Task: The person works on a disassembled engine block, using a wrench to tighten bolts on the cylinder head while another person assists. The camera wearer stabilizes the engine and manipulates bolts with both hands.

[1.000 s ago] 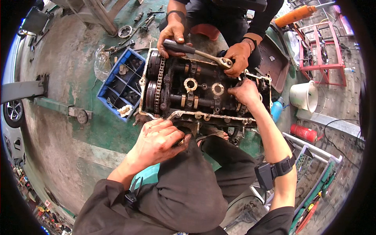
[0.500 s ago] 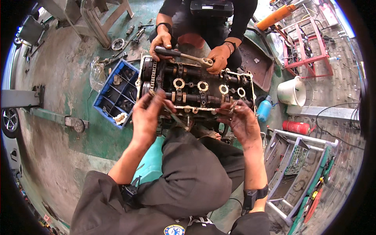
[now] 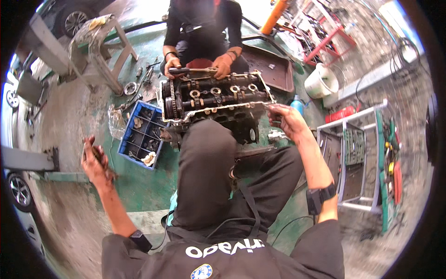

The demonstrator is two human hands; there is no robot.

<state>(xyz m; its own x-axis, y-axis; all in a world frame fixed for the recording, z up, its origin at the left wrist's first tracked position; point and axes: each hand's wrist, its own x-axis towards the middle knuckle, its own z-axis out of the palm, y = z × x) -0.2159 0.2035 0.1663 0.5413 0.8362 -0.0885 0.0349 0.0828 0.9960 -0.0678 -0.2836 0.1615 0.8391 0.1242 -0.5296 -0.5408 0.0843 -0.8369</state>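
My left hand (image 3: 96, 160) is raised at the left, away from the engine, its fingers curled round a small dark object I cannot make out. My right hand (image 3: 281, 118) is beside the right front corner of the engine's cylinder head (image 3: 223, 100), fingertips closed on something small and thin. Behind the engine a crouching co-worker (image 3: 174, 37) grips a ratchet wrench (image 3: 181, 70) with both hands. Left of the engine lies a blue divided crate (image 3: 129, 128) holding dark parts and a white rag. My knee hides part of the engine's lower front.
A grey stool (image 3: 100, 51) and loose tools stand behind the crate. At right are a brown tray (image 3: 278, 65), white bucket (image 3: 318, 83), blue bottle (image 3: 297, 104), red extinguisher (image 3: 340, 114), metal tool cart (image 3: 353, 195) and red frame (image 3: 330, 46). A lift arm (image 3: 28, 158) reaches in from the left.
My left hand has left the engine's front and swung out left. My right hand has come out from inside the engine to its corner. The view has tilted up, showing more background.
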